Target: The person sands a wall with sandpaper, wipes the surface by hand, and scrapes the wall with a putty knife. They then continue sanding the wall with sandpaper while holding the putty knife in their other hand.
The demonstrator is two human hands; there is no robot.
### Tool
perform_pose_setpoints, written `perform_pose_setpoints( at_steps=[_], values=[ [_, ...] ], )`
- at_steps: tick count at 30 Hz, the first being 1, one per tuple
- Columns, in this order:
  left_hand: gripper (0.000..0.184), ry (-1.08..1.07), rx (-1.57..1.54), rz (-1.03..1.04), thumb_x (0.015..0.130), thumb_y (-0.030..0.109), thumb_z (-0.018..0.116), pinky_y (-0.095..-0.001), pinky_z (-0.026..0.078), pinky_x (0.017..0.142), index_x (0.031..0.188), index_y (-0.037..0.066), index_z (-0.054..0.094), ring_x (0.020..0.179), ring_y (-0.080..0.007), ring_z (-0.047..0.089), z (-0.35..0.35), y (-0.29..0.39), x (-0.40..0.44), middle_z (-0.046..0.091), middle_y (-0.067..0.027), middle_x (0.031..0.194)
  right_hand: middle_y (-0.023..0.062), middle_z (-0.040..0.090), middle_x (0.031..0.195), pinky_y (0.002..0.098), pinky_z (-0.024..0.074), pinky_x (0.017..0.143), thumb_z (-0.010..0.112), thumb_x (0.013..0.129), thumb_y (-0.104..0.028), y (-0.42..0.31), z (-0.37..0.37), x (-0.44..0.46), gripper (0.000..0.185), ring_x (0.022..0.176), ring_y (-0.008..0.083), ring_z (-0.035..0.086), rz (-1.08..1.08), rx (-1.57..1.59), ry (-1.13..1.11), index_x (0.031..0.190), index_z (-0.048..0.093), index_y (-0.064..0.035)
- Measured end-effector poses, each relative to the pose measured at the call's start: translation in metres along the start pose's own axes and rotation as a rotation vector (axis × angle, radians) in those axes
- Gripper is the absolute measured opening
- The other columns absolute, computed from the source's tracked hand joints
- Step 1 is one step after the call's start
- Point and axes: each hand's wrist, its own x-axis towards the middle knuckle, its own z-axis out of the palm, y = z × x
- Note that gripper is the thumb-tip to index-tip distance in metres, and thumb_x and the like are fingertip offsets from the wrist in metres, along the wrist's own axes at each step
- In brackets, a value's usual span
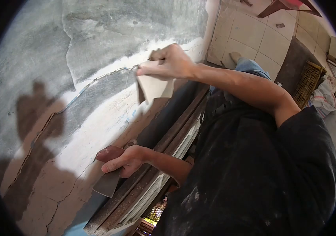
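Observation:
My right hand (pixel 170 63) is raised against the wall (pixel 101 39), its fingers closed on a pale flat sheet (pixel 156 87) with angular edges. Motion blurs this sheet, so I cannot tell its exact kind. It hangs below my fingers, at the end of a long crack (pixel 83 91) that runs down the wall. Lower down, my left hand (pixel 130 160) grips a putty knife (pixel 107 185) with a flat grey metal blade pointing downward. A reddish-brown part (pixel 109 153) sticks out above my thumb; my fingers hide how it joins the blade.
Dark brown rails (pixel 152 167) run along the wall's base beside my body. A tiled floor (pixel 243 35) spreads behind, with a dark red plastic leg (pixel 272 8), a yellow crate (pixel 310 83) and a white sack (pixel 325 96). A second, thinner crack (pixel 70 192) crosses the lower wall.

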Motion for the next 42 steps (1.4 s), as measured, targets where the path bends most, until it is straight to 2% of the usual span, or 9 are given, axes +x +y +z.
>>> perform_pose_setpoints(
  at_steps=[3, 6, 15, 20, 23, 31, 35, 40, 42],
  values=[
    [0.065, 0.007, -0.013, 0.049, 0.099, 0.042, 0.04, -0.0285, 0.056, 0.08, 0.1, -0.02, 0.057, 0.089, -0.0214, 0.064, 0.001, -0.006, -0.001, 0.063, -0.0231, 0.096, 0.0055, 0.059, 0.053, 0.0263, 0.039, 0.042, 0.077, 0.069, -0.057, -0.032, -0.005, 0.006, 0.059, 0.048, 0.0093, 0.052, 0.058, -0.081, -0.1, 0.055, 0.062, -0.0014],
    [0.063, 0.002, 0.021, 0.039, 0.099, 0.042, 0.041, -0.0287, 0.056, 0.08, 0.101, -0.02, 0.056, 0.09, -0.0212, 0.063, 0.0, -0.002, 0.0, 0.062, -0.0233, 0.098, 0.0053, 0.06, 0.055, 0.0265, 0.0381, 0.041, 0.076, 0.071, -0.055, 0.021, -0.005, 0.001, 0.057, 0.048, 0.0095, 0.05, -0.026, -0.03, -0.006, 0.055, 0.062, -0.0018],
    [0.063, -0.032, 0.009, 0.031, 0.1, 0.04, 0.04, -0.0282, 0.056, 0.081, 0.107, -0.023, 0.05, 0.093, -0.024, 0.064, -0.003, -0.005, 0.003, 0.06, -0.027, 0.105, 0.0063, 0.064, 0.06, 0.0277, 0.0406, 0.042, 0.076, 0.068, -0.06, 0.001, -0.001, 0.006, 0.06, 0.048, 0.0125, 0.055, -0.032, -0.081, -0.016, 0.065, 0.068, -0.0002],
    [0.064, -0.028, -0.011, 0.015, 0.1, 0.039, 0.04, -0.0302, 0.056, 0.084, 0.105, -0.024, 0.05, 0.1, -0.0261, 0.063, -0.002, -0.005, 0.002, 0.059, -0.0295, 0.109, 0.0089, 0.064, 0.059, 0.026, 0.0401, 0.042, 0.076, 0.068, -0.058, 0.013, -0.01, 0.005, 0.063, 0.047, 0.0088, 0.053, -0.038, -0.17, -0.002, 0.049, 0.058, -0.001],
    [0.064, -0.019, 0.005, 0.015, 0.1, 0.039, 0.04, -0.0312, 0.056, 0.084, 0.104, -0.024, 0.051, 0.1, -0.0262, 0.063, -0.001, -0.006, -0.001, 0.059, -0.0296, 0.108, 0.0097, 0.065, 0.061, 0.026, 0.0395, 0.041, 0.076, 0.069, -0.058, -0.033, -0.007, 0.012, 0.064, 0.046, 0.009, 0.053, -0.04, -0.161, -0.04, 0.049, 0.058, 0.0004],
    [0.065, -0.006, 0.058, 0.095, 0.099, 0.041, 0.041, -0.032, 0.057, 0.081, 0.103, -0.023, 0.052, 0.094, -0.0247, 0.064, -0.002, -0.007, 0.002, 0.06, -0.0277, 0.105, 0.0096, 0.066, 0.063, 0.0259, 0.0443, 0.045, 0.075, 0.067, -0.061, 0.011, -0.012, 0.002, 0.064, 0.05, 0.0129, 0.059, -0.077, -0.132, 0.069, 0.062, 0.068, 0.003],
    [0.066, -0.03, 0.014, 0.019, 0.099, 0.042, 0.043, -0.0308, 0.056, 0.08, 0.105, -0.024, 0.05, 0.094, -0.0243, 0.064, -0.004, -0.005, -0.002, 0.059, -0.0279, 0.107, 0.0068, 0.061, 0.053, 0.0244, 0.0416, 0.042, 0.075, 0.066, -0.061, -0.027, -0.015, 0.013, 0.063, 0.044, 0.012, 0.055, 0.037, -0.265, -0.107, 0.063, 0.069, 0.0012],
    [0.066, -0.001, 0.023, 0.063, 0.098, 0.042, 0.044, -0.0303, 0.057, 0.078, 0.103, -0.024, 0.05, 0.092, -0.0233, 0.064, -0.001, -0.007, 0.001, 0.059, -0.0282, 0.104, 0.0068, 0.057, 0.048, 0.0277, 0.0416, 0.041, 0.074, 0.067, -0.062, 0.023, -0.009, 0.005, 0.064, 0.041, 0.0134, 0.055, -0.187, -0.208, 0.139, 0.059, 0.065, 0.0007],
    [0.067, 0.013, 0.055, 0.072, 0.098, 0.042, 0.043, -0.0303, 0.058, 0.075, 0.102, -0.024, 0.05, 0.09, -0.0232, 0.065, -0.001, -0.009, 0.002, 0.06, -0.0279, 0.102, 0.0066, 0.058, 0.049, 0.0277, 0.0423, 0.041, 0.073, 0.068, -0.063, 0.017, -0.009, 0.005, 0.065, 0.042, 0.0135, 0.056, -0.141, -0.231, 0.069, 0.062, 0.067, 0.0014]
  ],
)
